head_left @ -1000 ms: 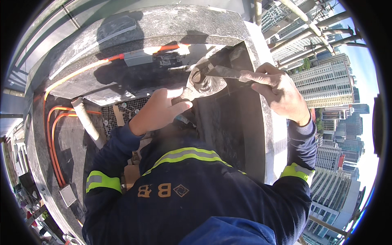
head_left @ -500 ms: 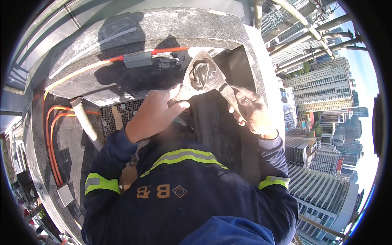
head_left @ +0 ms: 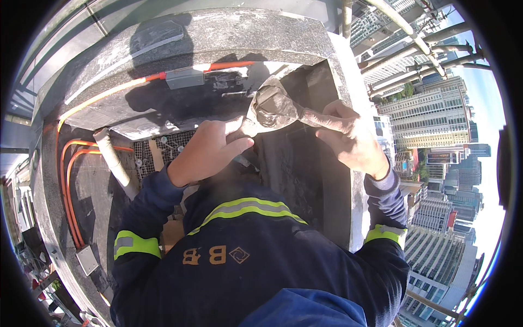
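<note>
My left hand (head_left: 204,152) is closed on the handle of a wide putty knife (head_left: 255,117), held level over the dark recess. Its blade carries a wet lump of grey paste (head_left: 272,102). To its right, my right hand (head_left: 357,144) grips a narrower spatula (head_left: 313,116), whose tip meets the paste on the wide blade. Both hands and the tools have pale grey smears, and the exact edge of the narrow blade is hard to make out within the paste.
A concrete recess (head_left: 245,32) surrounds the tools, with orange conduit (head_left: 139,83), a grey junction box (head_left: 184,79), a white pipe (head_left: 114,161) and dark mesh (head_left: 147,157) with small pieces on it. Scaffold tubes (head_left: 408,30) edge the right side, high above distant buildings (head_left: 430,114).
The narrow spatula swung down steeply with my right hand, then rose back to a flatter angle at the paste. My left hand shifted slightly left, and the paste has changed shape.
</note>
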A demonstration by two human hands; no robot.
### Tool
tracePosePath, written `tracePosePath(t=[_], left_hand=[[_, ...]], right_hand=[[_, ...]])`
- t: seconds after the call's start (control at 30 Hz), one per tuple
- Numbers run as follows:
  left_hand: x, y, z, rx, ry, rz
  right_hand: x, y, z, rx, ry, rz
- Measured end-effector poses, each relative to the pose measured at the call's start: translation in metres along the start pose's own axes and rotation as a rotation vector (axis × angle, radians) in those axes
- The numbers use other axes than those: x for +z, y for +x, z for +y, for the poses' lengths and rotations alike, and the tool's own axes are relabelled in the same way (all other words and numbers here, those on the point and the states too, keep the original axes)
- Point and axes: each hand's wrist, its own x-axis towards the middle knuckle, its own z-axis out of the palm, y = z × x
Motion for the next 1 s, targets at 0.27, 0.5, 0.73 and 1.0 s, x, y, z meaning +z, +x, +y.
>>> tracePosePath(t=[0.27, 0.5, 0.73, 1.0], left_hand=[[0.006, 0.006, -0.020, 0.111, 0.045, 0.091], [0.000, 0.011, 0.017, -0.016, -0.021, 0.190], [0.017, 0.018, 0.018, 0.115, 0.087, 0.259], [0.028, 0.020, 0.022, 0.101, 0.096, 0.240]], right_hand=[[-0.031, -0.014, -0.005, 0.220, 0.030, -0.006], [0.010, -0.050, 0.006, 0.644, 1.009, 0.206], [0.075, -0.054, 0.010, 0.595, 1.442, 0.272], [0.104, -0.029, -0.017, 0.520, 1.560, 0.360]])
